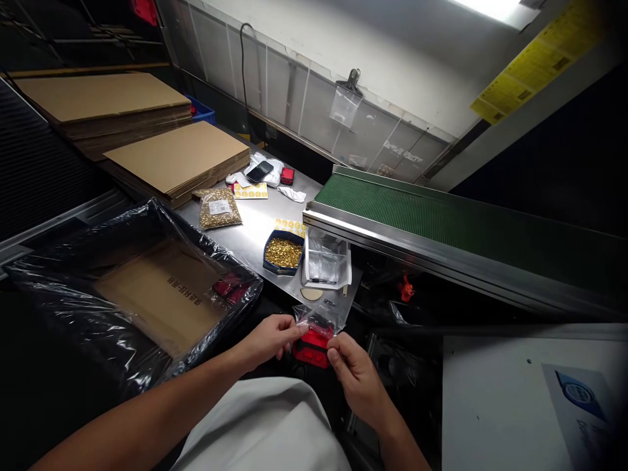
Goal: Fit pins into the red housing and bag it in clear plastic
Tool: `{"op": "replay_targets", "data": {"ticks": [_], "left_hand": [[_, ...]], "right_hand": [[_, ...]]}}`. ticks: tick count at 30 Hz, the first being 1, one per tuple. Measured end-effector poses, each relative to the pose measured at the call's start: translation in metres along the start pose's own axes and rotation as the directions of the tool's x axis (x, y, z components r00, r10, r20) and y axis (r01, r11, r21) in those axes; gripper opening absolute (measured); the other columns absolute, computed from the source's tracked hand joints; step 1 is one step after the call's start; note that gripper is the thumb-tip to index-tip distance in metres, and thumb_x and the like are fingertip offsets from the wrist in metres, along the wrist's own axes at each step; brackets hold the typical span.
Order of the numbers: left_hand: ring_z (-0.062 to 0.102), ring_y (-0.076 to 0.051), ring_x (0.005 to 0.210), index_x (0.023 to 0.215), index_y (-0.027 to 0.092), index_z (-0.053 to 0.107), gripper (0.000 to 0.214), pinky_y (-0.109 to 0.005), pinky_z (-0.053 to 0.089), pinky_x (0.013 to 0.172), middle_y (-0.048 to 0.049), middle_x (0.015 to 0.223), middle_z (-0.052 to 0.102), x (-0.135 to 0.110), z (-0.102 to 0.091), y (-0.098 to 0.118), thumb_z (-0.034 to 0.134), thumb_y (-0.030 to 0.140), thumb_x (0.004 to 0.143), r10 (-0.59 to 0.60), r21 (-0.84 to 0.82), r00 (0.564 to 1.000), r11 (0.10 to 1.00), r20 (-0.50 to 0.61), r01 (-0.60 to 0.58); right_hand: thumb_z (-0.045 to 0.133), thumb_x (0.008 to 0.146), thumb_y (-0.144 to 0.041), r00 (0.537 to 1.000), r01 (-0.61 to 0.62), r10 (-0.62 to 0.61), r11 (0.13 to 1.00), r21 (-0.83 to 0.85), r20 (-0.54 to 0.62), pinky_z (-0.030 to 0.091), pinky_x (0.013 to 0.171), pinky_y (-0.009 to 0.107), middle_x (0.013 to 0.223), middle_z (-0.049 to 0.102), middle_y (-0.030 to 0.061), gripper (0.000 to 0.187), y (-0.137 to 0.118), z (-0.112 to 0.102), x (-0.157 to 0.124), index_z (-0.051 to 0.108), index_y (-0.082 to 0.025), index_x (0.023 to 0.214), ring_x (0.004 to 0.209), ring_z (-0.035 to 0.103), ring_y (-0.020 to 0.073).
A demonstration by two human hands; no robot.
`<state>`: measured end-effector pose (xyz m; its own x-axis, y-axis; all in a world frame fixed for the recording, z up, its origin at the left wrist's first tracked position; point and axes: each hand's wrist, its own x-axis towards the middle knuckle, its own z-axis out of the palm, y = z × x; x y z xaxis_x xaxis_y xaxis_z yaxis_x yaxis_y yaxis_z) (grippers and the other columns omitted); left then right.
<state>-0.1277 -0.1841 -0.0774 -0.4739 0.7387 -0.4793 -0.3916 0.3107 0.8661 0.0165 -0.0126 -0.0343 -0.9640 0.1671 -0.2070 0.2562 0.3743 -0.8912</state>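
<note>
Between my hands, just off the near edge of the metal table, is a clear plastic bag point(321, 318) with a red and black part point(313, 347) in or under it. My left hand point(273, 339) pinches the bag's left side between thumb and fingers. On the other side, my right hand point(352, 362) pinches the bag near the red part's right edge. Whether the part is fully inside the bag I cannot tell. Beyond the hands sit a dark tray of small brass-coloured pieces point(283, 252) and a white bin point(328, 261) holding clear bags.
A green conveyor belt point(392, 204) runs off to the right. At left stands a plastic-lined box point(157, 294), with stacked cardboard sheets point(181, 157) behind it. A bag of brass-coloured pieces point(220, 209), a phone point(260, 171) and a small red item point(287, 175) lie on the table point(255, 226).
</note>
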Motion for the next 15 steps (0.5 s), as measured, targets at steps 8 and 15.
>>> {"op": "replay_targets", "data": {"ticks": [8,15], "left_hand": [[0.038,-0.01,0.057,0.065,0.015,0.05,0.048,-0.022,0.026,0.049,0.0039,0.06,0.044,-0.009,-0.002,0.009,0.073,0.057,0.073,0.104,0.188,0.994,0.977,-0.021,-0.099],[0.041,-0.011,0.048,0.067,0.016,0.054,0.051,-0.021,0.028,0.042,0.0012,0.058,0.049,-0.008,0.005,0.002,0.048,0.062,0.087,0.086,0.102,0.996,0.991,-0.023,-0.084]], "right_hand": [[0.04,0.1,-0.034,0.998,0.063,-0.059,0.989,-0.136,0.03,0.037,0.069,0.027,0.083,0.046,-0.0008,0.024,-0.014,-0.002,-0.001,0.055,-0.022,0.086,0.075,0.047,0.0135],[0.04,0.1,-0.036,0.999,0.035,-0.035,0.999,-0.04,0.016,0.039,0.069,0.028,0.083,0.049,0.0004,0.026,-0.01,-0.001,-0.002,0.056,-0.022,0.085,0.076,0.048,0.0148]]}}
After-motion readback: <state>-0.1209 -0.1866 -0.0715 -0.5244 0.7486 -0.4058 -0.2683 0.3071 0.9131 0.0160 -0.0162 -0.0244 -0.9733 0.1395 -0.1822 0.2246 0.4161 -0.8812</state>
